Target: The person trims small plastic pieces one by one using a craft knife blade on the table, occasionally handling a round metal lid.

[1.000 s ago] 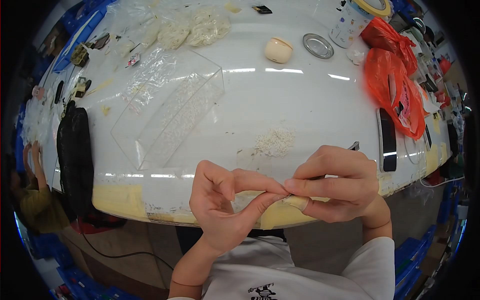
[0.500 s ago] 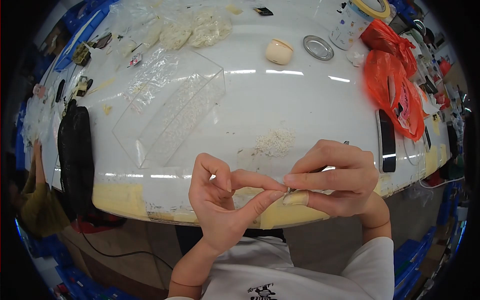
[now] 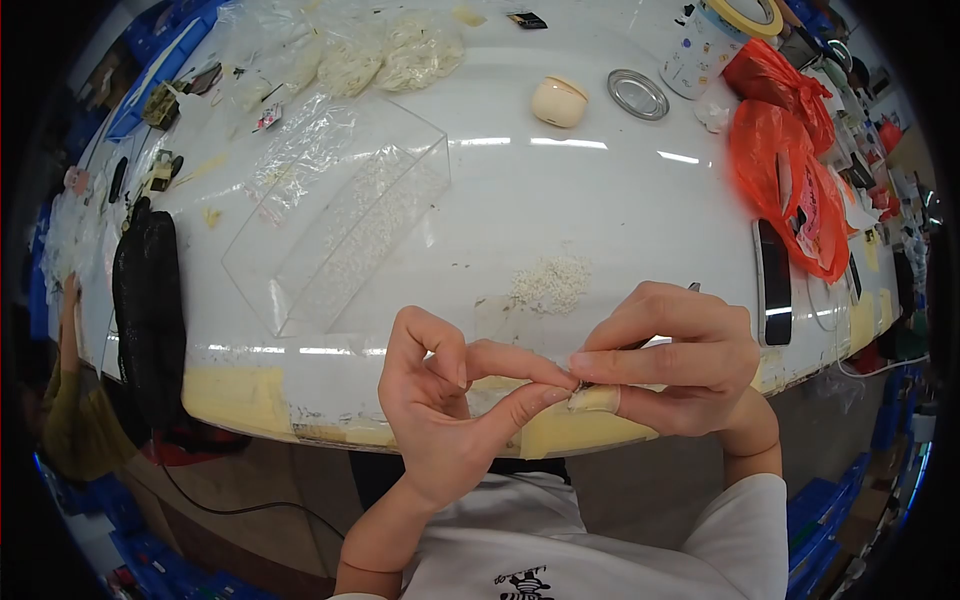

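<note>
Left hand (image 3: 440,400) pinches a tiny piece (image 3: 581,385) — apparently dark, mostly hidden — while right hand (image 3: 675,358) grasps a slim tool (image 3: 694,287).

From here: granules (image 3: 550,284) front-centre on worktop (image 3: 600,200), box (image 3: 262,285) left of them, plastic bags (image 3: 392,62) behind box, bundle (image 3: 150,310) far left. Pot (image 3: 558,102) back-centre, lid (image 3: 638,94) to its right. Phone (image 3: 774,280) right, carrier bag (image 3: 778,150) behind it.

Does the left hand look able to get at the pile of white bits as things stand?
Probably yes: the left hand is near the pile of white bits, with no obstacle showing between. It's pinched beside the right hand, so would likely need to open.
</note>
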The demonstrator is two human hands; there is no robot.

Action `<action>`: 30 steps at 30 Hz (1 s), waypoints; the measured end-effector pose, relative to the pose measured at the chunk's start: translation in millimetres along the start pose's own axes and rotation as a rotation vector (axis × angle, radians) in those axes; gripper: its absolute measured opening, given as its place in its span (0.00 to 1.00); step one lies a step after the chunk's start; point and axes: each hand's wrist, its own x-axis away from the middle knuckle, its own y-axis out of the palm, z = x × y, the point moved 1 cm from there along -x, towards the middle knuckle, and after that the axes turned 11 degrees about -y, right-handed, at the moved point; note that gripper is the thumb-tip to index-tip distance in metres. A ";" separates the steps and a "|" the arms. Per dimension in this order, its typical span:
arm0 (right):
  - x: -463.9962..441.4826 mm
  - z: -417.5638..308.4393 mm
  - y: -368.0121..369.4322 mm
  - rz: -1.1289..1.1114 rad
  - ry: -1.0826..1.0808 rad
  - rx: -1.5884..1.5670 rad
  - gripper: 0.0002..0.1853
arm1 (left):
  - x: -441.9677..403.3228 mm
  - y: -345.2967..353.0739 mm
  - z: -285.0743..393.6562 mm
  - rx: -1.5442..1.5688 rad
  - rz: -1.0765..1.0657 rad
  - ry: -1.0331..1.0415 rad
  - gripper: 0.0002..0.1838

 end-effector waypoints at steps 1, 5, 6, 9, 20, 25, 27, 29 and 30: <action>-0.1 0.0 -0.1 -0.002 -0.001 0.000 0.22 | 0.1 0.0 -0.1 0.002 0.000 -0.002 0.26; 0.3 -0.1 -0.4 -0.011 -0.006 0.003 0.22 | 0.3 0.5 0.2 0.000 0.002 -0.002 0.26; 0.4 0.1 -0.6 -0.014 -0.010 0.004 0.22 | 0.4 0.7 1.1 -0.004 0.000 -0.003 0.26; -0.8 -1.2 -2.1 -0.038 -0.014 0.023 0.22 | 1.0 0.5 1.3 -0.046 0.006 0.006 0.26; -0.8 -0.3 -3.4 -0.026 0.003 0.022 0.21 | -0.8 1.8 0.7 0.164 0.006 -0.168 0.26; -0.2 1.6 -2.0 0.005 0.041 -0.002 0.20 | -0.7 0.5 -1.3 0.218 0.000 -0.207 0.26; -0.5 1.2 -2.0 -0.004 0.060 -0.001 0.20 | -0.5 0.5 -0.6 0.211 0.003 -0.210 0.26; -0.5 1.3 -1.8 -0.007 0.075 0.000 0.19 | -0.4 0.5 -0.4 0.206 0.006 -0.209 0.26; -0.3 1.6 -1.6 -0.007 0.079 0.001 0.19 | -0.3 0.5 -0.5 0.206 0.008 -0.208 0.26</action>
